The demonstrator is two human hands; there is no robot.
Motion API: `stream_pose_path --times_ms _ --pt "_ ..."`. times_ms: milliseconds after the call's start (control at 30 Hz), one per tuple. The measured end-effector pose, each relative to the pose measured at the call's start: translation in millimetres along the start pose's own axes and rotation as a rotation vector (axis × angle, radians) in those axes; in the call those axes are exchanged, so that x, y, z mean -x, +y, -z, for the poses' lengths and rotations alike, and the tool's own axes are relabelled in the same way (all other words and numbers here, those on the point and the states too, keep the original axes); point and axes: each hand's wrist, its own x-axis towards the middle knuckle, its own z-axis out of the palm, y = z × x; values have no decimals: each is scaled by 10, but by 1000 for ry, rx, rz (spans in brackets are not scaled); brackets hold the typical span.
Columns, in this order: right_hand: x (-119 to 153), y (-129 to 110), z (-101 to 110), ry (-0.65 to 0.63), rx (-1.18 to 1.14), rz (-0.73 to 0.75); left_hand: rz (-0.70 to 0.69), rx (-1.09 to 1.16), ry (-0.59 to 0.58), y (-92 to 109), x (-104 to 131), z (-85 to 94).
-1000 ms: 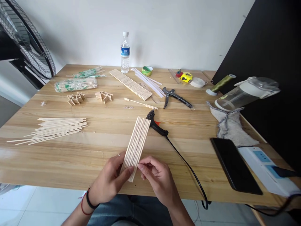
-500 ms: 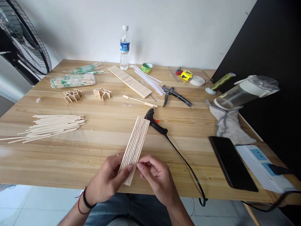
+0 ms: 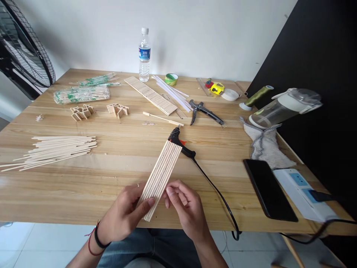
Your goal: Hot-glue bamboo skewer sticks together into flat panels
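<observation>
A flat panel of thin wooden sticks (image 3: 161, 175) lies side by side in my left hand (image 3: 126, 212), tilted with its top leaning right. My left thumb presses on its lower face. My right hand (image 3: 185, 204) is at the panel's right edge, fingers curled; the thumb and index fingertips meet at that edge, and what lies between them is too small to tell. Just beyond the panel's top end rests a black glue gun (image 3: 188, 152), partly covered by it. Loose sticks (image 3: 60, 149) are spread on the table to the left.
On the table (image 3: 69, 193) are star-shaped stick pieces (image 3: 118, 109), a larger stick panel (image 3: 150, 95), a cutter tool (image 3: 208, 111), and a water bottle (image 3: 144, 56). To the right are a phone (image 3: 269, 190), a power strip (image 3: 306, 195) and a cloth (image 3: 267, 145).
The panel has tilted further to the right, its top end now over part of the glue gun. The whole view has shifted slightly, moving the table items left.
</observation>
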Motion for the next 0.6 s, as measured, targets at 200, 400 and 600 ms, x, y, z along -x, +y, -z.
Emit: stream_pose_path --times_ms 200,400,600 --pt "-9 53 -27 84 -150 15 -43 -41 -12 -23 24 7" --pt "-5 9 -34 133 -185 -5 -54 -24 -10 -17 26 -5" --pt "-3 49 -2 69 -170 26 -83 58 -99 43 -32 26"
